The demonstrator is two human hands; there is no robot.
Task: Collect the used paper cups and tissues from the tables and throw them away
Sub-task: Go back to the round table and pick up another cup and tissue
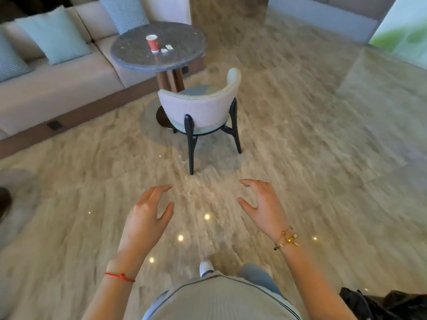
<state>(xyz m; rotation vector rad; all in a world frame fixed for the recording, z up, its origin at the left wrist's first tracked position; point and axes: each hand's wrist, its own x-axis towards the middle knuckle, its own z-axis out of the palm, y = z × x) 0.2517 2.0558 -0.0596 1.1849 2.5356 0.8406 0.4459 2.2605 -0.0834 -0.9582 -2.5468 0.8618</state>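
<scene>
A red paper cup (152, 43) stands upright on a round dark stone table (129, 54) at the upper left. Just right of the cup lie two small crumpled white tissues (166, 48). My left hand (147, 215) and my right hand (261, 209) hover low in the middle of the view, far from the table, both empty with fingers spread. A red string circles my left wrist and gold bracelets my right.
A pale upholstered chair (201, 109) with dark legs stands between me and the table. A long beige sofa (57, 88) with cushions runs behind the table on the left. A black plastic bag (388, 306) lies at the bottom right. Polished marble floor (323, 158) spreads to the right.
</scene>
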